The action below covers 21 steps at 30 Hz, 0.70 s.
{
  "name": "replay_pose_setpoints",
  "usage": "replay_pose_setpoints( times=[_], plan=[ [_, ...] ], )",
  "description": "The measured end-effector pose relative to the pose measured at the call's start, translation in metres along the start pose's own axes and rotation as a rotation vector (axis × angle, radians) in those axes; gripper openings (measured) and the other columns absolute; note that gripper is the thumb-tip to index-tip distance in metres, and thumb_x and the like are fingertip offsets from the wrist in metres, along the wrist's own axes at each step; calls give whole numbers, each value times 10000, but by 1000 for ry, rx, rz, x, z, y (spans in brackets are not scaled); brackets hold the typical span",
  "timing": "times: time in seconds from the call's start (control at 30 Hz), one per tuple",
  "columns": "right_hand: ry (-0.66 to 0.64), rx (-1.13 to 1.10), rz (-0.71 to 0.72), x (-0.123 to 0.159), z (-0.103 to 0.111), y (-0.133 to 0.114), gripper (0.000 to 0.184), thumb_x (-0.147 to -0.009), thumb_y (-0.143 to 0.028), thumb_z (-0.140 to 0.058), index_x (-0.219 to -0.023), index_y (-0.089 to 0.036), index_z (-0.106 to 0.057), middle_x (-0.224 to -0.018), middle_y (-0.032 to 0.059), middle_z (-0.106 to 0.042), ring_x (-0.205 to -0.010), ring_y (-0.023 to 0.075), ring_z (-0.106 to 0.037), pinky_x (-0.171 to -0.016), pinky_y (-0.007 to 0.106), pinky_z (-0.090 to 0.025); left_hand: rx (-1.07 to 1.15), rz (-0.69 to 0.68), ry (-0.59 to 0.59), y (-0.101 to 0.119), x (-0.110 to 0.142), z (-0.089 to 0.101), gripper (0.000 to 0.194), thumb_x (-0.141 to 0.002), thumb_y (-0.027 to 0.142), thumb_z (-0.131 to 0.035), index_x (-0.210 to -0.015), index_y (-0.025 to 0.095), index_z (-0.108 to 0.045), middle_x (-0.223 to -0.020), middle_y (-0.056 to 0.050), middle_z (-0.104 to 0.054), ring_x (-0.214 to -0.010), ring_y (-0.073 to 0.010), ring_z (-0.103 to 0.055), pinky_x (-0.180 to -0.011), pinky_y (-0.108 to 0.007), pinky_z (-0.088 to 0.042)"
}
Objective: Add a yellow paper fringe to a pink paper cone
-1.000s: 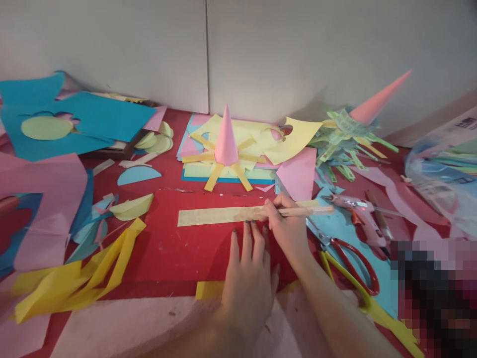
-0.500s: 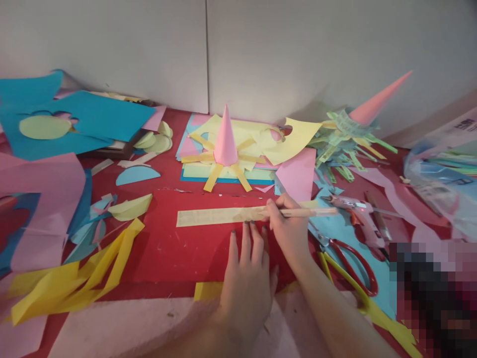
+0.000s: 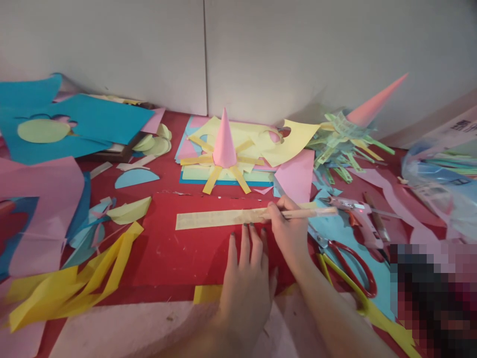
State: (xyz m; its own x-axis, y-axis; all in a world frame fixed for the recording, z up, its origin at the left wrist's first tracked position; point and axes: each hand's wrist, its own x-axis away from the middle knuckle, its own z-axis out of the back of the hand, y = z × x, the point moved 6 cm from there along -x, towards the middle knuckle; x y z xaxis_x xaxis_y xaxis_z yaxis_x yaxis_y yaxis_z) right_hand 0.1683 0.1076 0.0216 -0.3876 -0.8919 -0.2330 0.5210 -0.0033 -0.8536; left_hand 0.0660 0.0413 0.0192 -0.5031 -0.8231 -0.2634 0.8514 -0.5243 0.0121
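Observation:
A narrow pale-yellow paper strip (image 3: 212,219) lies across a red board (image 3: 179,258). My right hand (image 3: 292,231) is closed in a writing grip around a light wood-coloured pencil (image 3: 316,213), its tip end low over the strip's right half. Whether the tip touches the paper, I cannot tell. My left hand (image 3: 248,273) rests flat on the board with fingers stretched out, fingertips at the strip's lower edge. Just right of my right hand lie red-handled scissors (image 3: 352,263). Behind the strip stands a pink paper cone (image 3: 224,144) with yellow paper legs spread around its base.
A pink glue gun (image 3: 357,214) lies at the right on blue paper, its light lit. Farther back is a second cone (image 3: 376,102) on green strips. Cut paper, including yellow strips (image 3: 89,278) and a blue sheet (image 3: 108,117), covers the left. A clear plastic bag (image 3: 428,184) sits far right.
The view has shifted very slightly. Both hands keep almost the same pose, the right one still on the pencil above the strip.

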Motion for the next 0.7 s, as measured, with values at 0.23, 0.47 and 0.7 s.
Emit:
replay_pose_setpoints(
  times=[0.23, 0.47, 0.7],
  plan=[
    [-24, -6, 7, 0, -1, -2, 298, -718, -135, -491, -524, -214, -278, -441, -83, -338, -473, 95, -352, -498, 228, -305, 4, -3, -4, 0, 0, -1, 414, -855, 354, -382, -1075, 117, -641, -1270, -143, -534, -1205, -301, -451, -951, -460, -424],
    [-38, -37, -23, 0, -2, 1, 289, -728, -159, -498, -519, -214, -307, -439, -81, -380, -475, 97, -391, -505, 228, -326, -2, 2, 10, 0, 1, 0, 412, -855, 355, -382, -1078, 124, -641, -1268, -138, -537, -1205, -300, -452, -948, -449, -429],
    [-28, -25, -21, 1, -1, 0, 253, -735, -139, -475, -529, -214, -348, -449, -78, -449, -502, 106, -479, -545, 227, -371, 5, 5, 0, -1, -1, -2, 418, -857, 348, -381, -1089, 109, -632, -1275, -155, -527, -1207, -301, -450, -946, -456, -435]
  ],
)
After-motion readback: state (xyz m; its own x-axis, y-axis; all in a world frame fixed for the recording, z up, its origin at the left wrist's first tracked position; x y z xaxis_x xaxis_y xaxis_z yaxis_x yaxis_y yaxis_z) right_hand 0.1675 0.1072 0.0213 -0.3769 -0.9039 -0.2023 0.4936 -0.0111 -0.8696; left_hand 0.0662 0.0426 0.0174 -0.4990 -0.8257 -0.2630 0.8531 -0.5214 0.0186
